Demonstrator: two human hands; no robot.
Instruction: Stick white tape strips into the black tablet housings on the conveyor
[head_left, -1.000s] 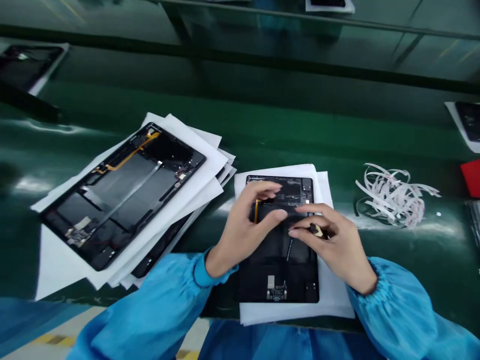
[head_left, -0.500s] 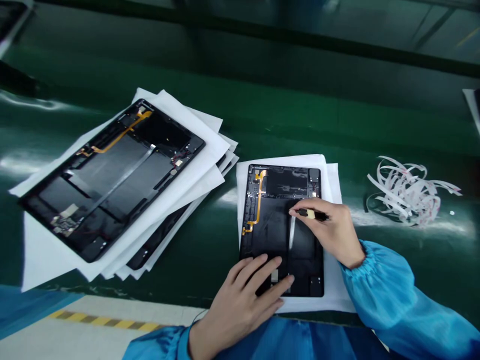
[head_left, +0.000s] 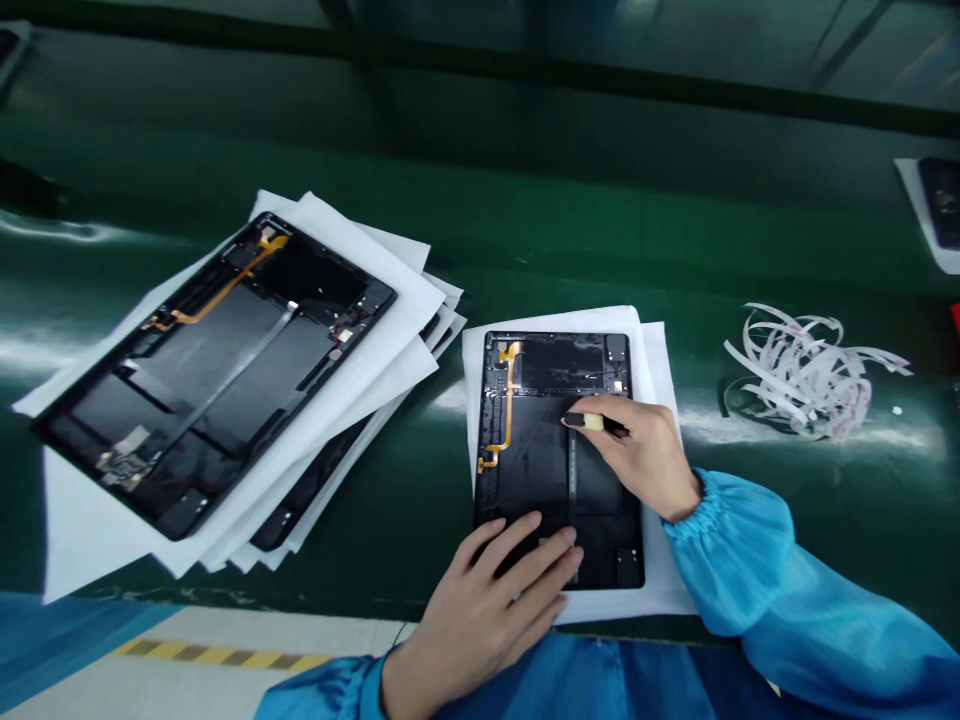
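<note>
A black tablet back housing (head_left: 536, 470) lies on white sheets in front of me, with an orange flex cable (head_left: 510, 400) along its left side. My left hand (head_left: 495, 600) rests with spread fingers on the housing's lower part. Over the middle of the housing, my right hand (head_left: 649, 445) pinches a small black piece with a cream block (head_left: 592, 421). Whether this piece is the end of a cable or a separate tool, I cannot tell. Just below the pinch, a flat dark ribbon cable (head_left: 573, 470) runs down towards my left fingertips, which hide its lower end.
On the left, a stack of similar housings (head_left: 225, 350) is interleaved with white sheets (head_left: 90, 540). Curled white liner strips (head_left: 814, 375) lie in a heap on the green table (head_left: 675, 250) at right. Another dark device (head_left: 941, 195) shows at the far right edge.
The view has shifted slightly. My right hand has turned the pinched piece a little, and the ribbon cable looks darker, without its bright glare. My left hand stays on the housing.
</note>
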